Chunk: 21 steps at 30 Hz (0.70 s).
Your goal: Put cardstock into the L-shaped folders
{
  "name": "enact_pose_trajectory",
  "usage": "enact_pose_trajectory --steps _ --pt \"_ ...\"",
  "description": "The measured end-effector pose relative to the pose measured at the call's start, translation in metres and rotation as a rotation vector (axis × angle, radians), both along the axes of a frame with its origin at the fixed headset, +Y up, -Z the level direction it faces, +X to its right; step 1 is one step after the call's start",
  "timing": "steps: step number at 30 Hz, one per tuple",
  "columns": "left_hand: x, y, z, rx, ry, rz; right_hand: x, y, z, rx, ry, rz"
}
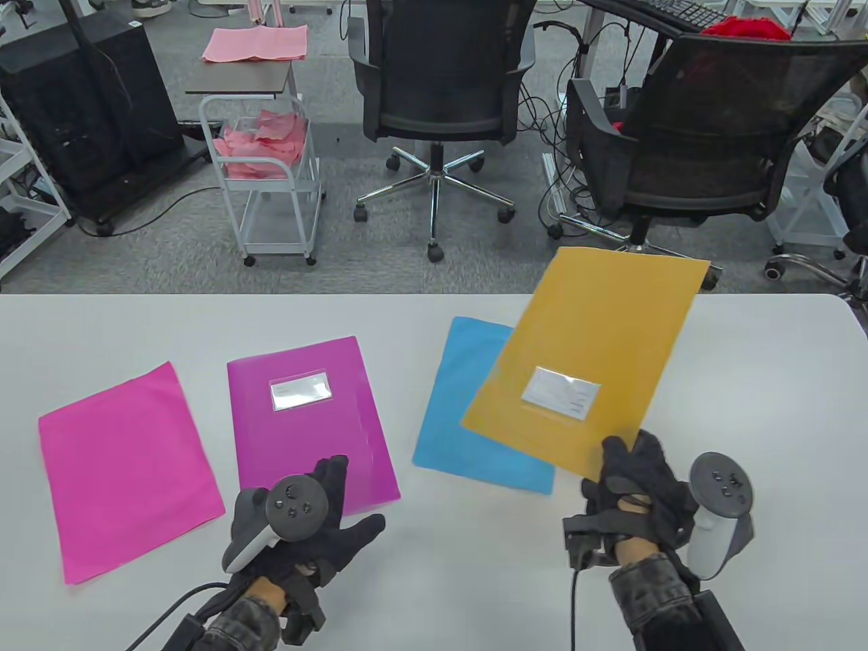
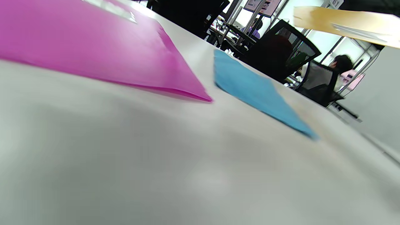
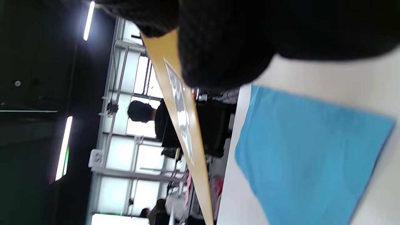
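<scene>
Nearest the camera, at the desk's [image 1: 434, 597] near edge, are two gloved hands, each with a tracker strapped to its back. The left hand [image 1: 319, 522] lies with fingers spread and grips nothing; its fingertips reach the near edge of the magenta folder [image 1: 308, 424]. The right hand [image 1: 634, 485] pinches the near edge of the orange folder [image 1: 597, 359] and holds it raised and tilted above the desk, far corner past the desk's far edge. The right wrist view shows this folder [image 3: 187, 131] edge-on, clear of the desk surface, with the gloved fingers [image 3: 225, 47] closed on it. Count: two folders, two loose cardstock sheets. Each folder carries one clear label pocket with a white insert; the writing on both inserts is too small to read. The pink cardstock sheet [image 1: 125, 468] lies flat near the desk's left edge, just beside the magenta folder and apart from it. The blue cardstock sheet [image 1: 468, 420] lies flat right of centre, partly under the raised orange folder. The left wrist view shows the magenta folder [image 2: 93, 47] and the blue sheet [image 2: 256, 90] flat on the desk, well apart. Beyond the desk's far edge stand two office chairs [image 1: 434, 81] and one white cart [image 1: 271, 169] holding pink paper.
</scene>
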<state>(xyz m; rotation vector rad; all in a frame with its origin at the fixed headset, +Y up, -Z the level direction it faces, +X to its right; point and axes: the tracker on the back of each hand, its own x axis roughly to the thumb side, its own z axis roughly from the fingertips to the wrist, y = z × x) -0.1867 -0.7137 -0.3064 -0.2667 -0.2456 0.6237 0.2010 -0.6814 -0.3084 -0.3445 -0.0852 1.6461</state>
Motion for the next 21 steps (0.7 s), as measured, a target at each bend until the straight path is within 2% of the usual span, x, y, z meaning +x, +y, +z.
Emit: enact_pose_trajectory --steps 2,4,5,7,8,9,10,11,12,14,16,19,21 --pt "0.021 -0.006 -0.004 -0.169 0.025 0.269 -0.038 -0.016 0.002 0.006 0.106 -0.063" --pt "0.031 -0.012 -0.006 -0.297 0.070 0.514 -0.059 -0.026 0.005 -0.004 0.185 -0.096" --pt "0.033 -0.016 -0.007 -0.359 0.130 0.678 -0.073 -0.035 0.007 0.058 0.237 -0.154" --pt "0.032 -0.021 -0.008 -0.372 0.252 0.933 -0.090 -0.044 0.011 0.056 0.234 -0.266" --pt "0.030 -0.025 -0.007 -0.399 0.385 1.076 -0.099 -0.048 0.013 0.033 0.262 -0.298" --pt "0.026 -0.029 -0.008 -0.433 0.496 1.206 -0.106 -0.052 0.014 0.000 0.327 -0.274" --pt "0.021 -0.031 -0.007 -0.427 0.555 1.273 -0.108 -0.053 0.014 -0.025 0.391 -0.245" --pt "0.014 -0.032 -0.007 -0.400 0.636 1.285 -0.109 -0.053 0.013 -0.013 0.480 -0.205" --pt "0.008 -0.031 -0.008 -0.373 0.638 1.218 -0.110 -0.051 0.011 -0.005 0.516 -0.154" --pt "-0.004 -0.028 -0.009 -0.312 0.584 1.125 -0.104 -0.047 0.010 0.000 0.502 -0.099" --pt "-0.026 -0.022 -0.010 -0.248 0.589 0.987 -0.082 -0.045 0.006 0.009 0.379 -0.104" --pt "-0.052 -0.020 -0.013 -0.295 0.446 0.820 -0.044 -0.048 0.000 0.010 0.266 -0.134" --pt "-0.071 -0.022 -0.012 -0.305 0.398 0.744 -0.009 -0.054 -0.004 -0.022 0.148 -0.165"
